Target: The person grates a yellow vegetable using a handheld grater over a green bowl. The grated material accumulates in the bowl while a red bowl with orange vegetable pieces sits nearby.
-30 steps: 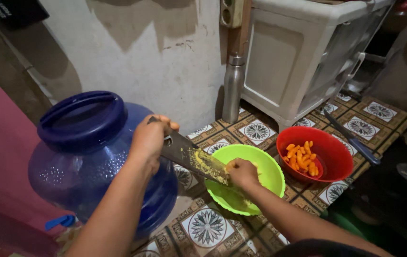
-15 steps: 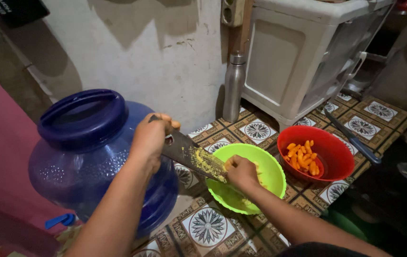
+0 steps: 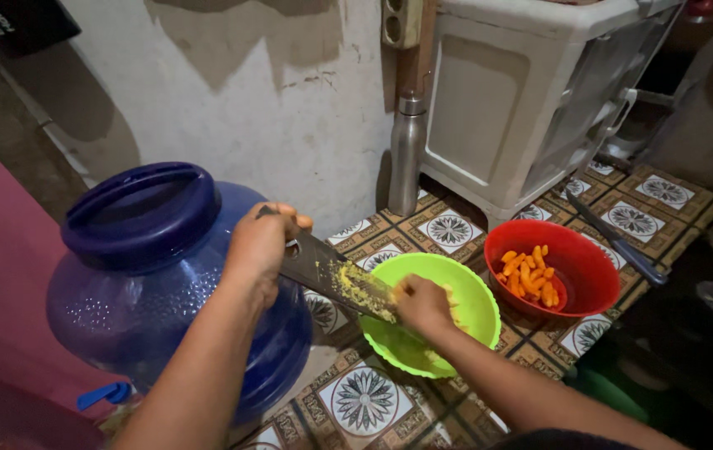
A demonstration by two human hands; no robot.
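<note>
The left hand (image 3: 258, 243) is gripping the upper end of a flat metal grater (image 3: 336, 281), fingers clenched around it, and is holding it tilted so that its lower end is resting over the near-left rim of the green bowl (image 3: 469, 312). Yellow gratings are clinging to the grater face. The right hand (image 3: 421, 304) is pressing against the lower part of the grater above the bowl, fingers clenched on a small yellow piece; the piece itself is mostly hidden by the fingers. The green bowl is sitting on the patterned tile floor (image 3: 365, 400), in the middle of the scene. A red bowl (image 3: 590, 275) holding orange pieces (image 3: 529, 273) is standing just to its right. A large blue water jug (image 3: 148, 275) is standing to the left, beside the left forearm. A steel bottle (image 3: 407, 154) is standing upright at the far wall, next to a white cabinet (image 3: 523, 92).
</note>
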